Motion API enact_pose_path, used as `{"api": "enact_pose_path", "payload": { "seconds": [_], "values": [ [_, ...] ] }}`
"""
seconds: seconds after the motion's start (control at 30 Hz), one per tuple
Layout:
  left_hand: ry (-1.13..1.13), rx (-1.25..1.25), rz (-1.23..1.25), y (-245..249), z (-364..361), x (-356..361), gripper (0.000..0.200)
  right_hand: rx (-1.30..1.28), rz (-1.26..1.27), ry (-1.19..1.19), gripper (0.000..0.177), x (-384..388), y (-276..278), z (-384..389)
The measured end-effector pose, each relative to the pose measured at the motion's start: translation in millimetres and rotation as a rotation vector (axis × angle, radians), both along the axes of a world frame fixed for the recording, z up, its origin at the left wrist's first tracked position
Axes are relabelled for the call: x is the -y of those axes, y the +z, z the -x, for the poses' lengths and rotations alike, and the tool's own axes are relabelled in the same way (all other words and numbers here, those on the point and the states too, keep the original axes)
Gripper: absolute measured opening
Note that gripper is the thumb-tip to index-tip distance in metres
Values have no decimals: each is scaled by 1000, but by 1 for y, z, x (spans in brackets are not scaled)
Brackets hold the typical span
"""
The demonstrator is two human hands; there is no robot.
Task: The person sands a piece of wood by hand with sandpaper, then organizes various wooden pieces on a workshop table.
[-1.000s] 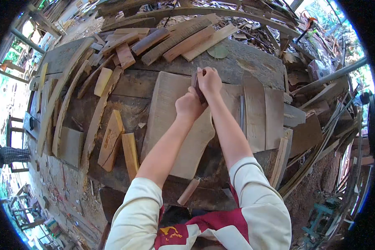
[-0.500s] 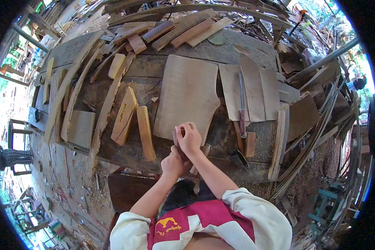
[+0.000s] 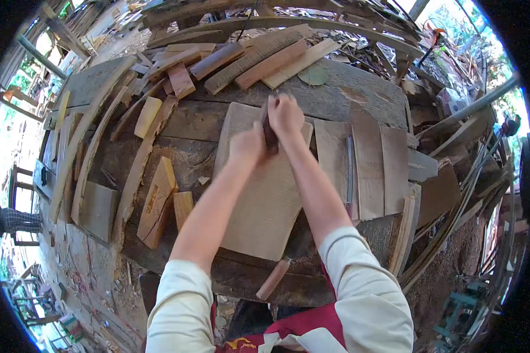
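A wide light-brown board [image 3: 259, 200] lies flat on the workbench [image 3: 194, 120] in front of me. Both my arms stretch out over its far end. My left hand [image 3: 248, 143], blurred by motion, is closed on the near left side of a dark, narrow wooden tool [image 3: 270, 126]. Fingers of my right hand [image 3: 286, 117] are wrapped round the tool's far end. Its underside is hidden, so contact with the board cannot be made out. Near the front edge of the bench rests a short round wooden piece [image 3: 273, 280].
Thin flat boards [image 3: 368, 170] with a long metal tool [image 3: 350, 176] on them lie at the right. A notched wooden block [image 3: 158, 203] and long curved strips [image 3: 141, 170] are at the left. Wood pieces [image 3: 271, 63] are piled along the far edge.
Both hands have moved forward with the dark tool, from the board's near end to its far end. My view has shifted, and the short round piece now shows fully.
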State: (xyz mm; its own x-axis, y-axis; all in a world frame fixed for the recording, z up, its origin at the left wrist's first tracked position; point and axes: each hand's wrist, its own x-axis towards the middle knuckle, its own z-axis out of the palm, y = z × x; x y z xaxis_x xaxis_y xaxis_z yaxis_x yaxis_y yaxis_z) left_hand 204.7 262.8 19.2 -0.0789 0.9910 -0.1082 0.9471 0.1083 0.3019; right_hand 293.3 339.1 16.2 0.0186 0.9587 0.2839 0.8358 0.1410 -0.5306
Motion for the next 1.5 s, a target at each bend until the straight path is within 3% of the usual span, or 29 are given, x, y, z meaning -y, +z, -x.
{"api": "enact_pose_path", "payload": {
  "seconds": [0.1, 0.2, 0.47, 0.6, 0.8, 1.07, 1.23, 1.37, 1.5],
  "values": [
    [-4, 0, -25, 20, 4, -16, 55, -13, -27, -9, 32, -30, -7, 13],
    [112, 53, 4, 22, -7, 17, 55, -32, -38, 7, 29, -1, -11, 14],
    [182, 170, 135, 29, 0, 238, 61, -208, 29, 153, 18, 221, -6, 24],
    [151, 87, 294, 40, 10, 291, 63, -331, 53, 167, 13, 278, -3, 33],
    [137, 59, 136, 18, 11, 244, 60, -168, -12, 171, 16, 223, -9, 33],
    [108, 14, 14, 11, 18, 75, 66, 31, -67, 79, 27, 55, -14, 40],
    [42, -65, 18, 22, 32, -9, 66, 25, 3, 31, 31, -27, -4, 47],
    [47, -41, 8, 20, 35, -17, 64, 24, 30, -5, 35, -38, -8, 53],
    [75, -2, -21, 17, 37, 28, 65, 21, -28, -22, 35, 11, -9, 54]
  ]
}}
